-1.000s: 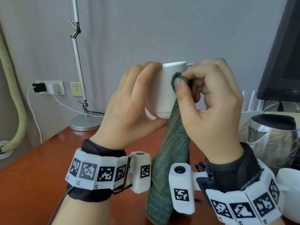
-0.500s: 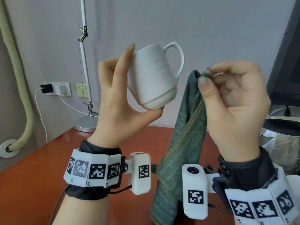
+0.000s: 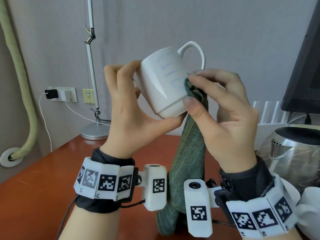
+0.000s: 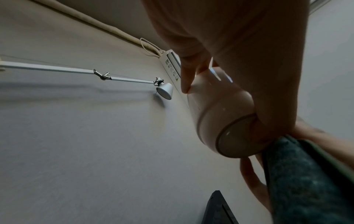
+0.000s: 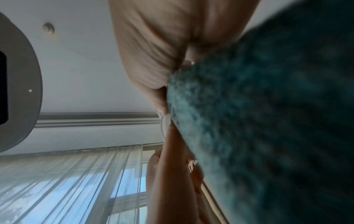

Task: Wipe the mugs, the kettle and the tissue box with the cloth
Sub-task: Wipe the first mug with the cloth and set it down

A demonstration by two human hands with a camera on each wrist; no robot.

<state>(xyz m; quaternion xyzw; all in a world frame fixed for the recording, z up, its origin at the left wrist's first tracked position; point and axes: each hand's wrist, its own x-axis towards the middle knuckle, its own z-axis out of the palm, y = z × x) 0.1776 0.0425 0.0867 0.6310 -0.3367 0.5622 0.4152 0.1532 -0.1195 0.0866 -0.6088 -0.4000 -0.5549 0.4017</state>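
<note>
Grey wall and a glossy red-brown tabletop (image 3: 43, 184) frame the work, with a white jointed desk lamp (image 3: 94, 104) standing at the table's far edge. Lifted well above the wood, the left hand (image 3: 131, 116) cradles a white ceramic mug with a looped handle (image 3: 164, 82), tipped so its base faces us, thumb under the foot and fingers curled round the far side. The right hand (image 3: 225, 122) pinches the bunched top of a dark green terry cloth (image 3: 188, 153) between thumb and fingertips and presses it to the mug's side near the base; the rest hangs to the tabletop. To do this well, I'd say keep the left grip firm while turning the mug, so the cloth meets every side, the handle and the foot, and spread more cloth under the fingers than this narrow fold. A shiny steel kettle with a black lid (image 3: 292, 153) waits by the right edge, a second white mug (image 3: 310, 212) just in front of it; I see no tissue box. Faint blue lines mark the held mug, but nothing is readable; the wristbands carry only black-and-white square codes.
</note>
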